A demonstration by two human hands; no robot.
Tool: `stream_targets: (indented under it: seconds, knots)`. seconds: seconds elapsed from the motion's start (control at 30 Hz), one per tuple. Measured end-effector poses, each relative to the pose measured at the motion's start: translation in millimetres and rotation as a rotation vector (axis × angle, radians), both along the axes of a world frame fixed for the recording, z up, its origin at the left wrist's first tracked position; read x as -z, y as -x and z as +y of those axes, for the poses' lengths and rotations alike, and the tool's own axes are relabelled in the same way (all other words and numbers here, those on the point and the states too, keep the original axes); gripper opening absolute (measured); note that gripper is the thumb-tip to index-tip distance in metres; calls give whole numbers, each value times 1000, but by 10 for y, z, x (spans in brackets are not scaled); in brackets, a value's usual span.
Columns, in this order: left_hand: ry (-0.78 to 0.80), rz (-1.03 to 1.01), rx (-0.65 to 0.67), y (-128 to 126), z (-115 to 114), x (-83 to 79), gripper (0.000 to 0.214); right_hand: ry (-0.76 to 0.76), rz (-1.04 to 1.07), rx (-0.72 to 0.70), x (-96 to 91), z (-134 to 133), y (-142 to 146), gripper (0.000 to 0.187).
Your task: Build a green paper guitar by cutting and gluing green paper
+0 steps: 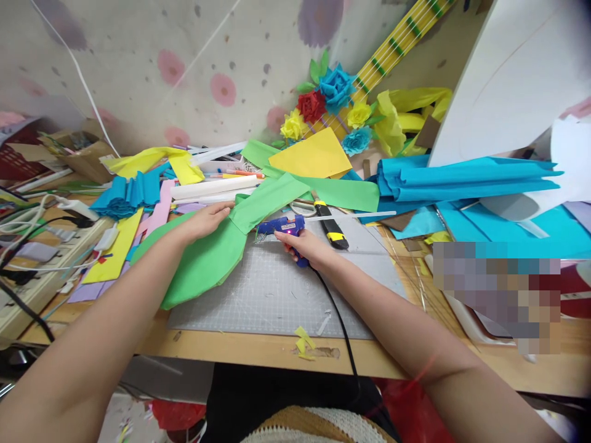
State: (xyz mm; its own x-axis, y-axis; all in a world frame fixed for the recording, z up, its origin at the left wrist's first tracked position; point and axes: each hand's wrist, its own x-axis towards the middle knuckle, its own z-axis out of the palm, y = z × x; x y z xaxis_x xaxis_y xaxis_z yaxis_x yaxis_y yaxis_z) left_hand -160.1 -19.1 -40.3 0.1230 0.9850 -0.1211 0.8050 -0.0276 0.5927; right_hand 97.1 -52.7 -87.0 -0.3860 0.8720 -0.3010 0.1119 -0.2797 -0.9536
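My right hand (307,245) is wrapped round the handle of a blue glue gun (282,226), whose nozzle points left toward the green paper. A black cord (339,323) runs from the gun back over the table edge. My left hand (207,220) lies flat, fingers stretched, on a large green crepe paper piece (207,261) beside a folded green strip (265,202). Both rest on a grey cutting mat (277,295).
A black and yellow utility knife (331,232) and scissors (302,208) lie behind the gun. Blue crepe paper (462,178), yellow paper (311,155), paper flowers (327,104) and white rolls (215,187) crowd the back. A power strip with cables (41,246) sits at the left.
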Motion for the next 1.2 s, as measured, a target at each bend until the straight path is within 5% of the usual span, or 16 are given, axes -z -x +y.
stream_targets:
  seconds: [0.23,0.47,0.7,1.2]
  knots:
    - [-69,-2,12,-6,-8,29,51,-27,-37,11,1,-8,15,41]
    - [-283,263,74,-276,-209,52,48,35,-42,-56,-153,31,-256,37]
    - [-132,304,112,-445,-198,163,70,0,-37,31,-339,72,-465,33]
    - [-80,260,-51,-619,-184,152,82,-14,19,98,-300,99,-461,30]
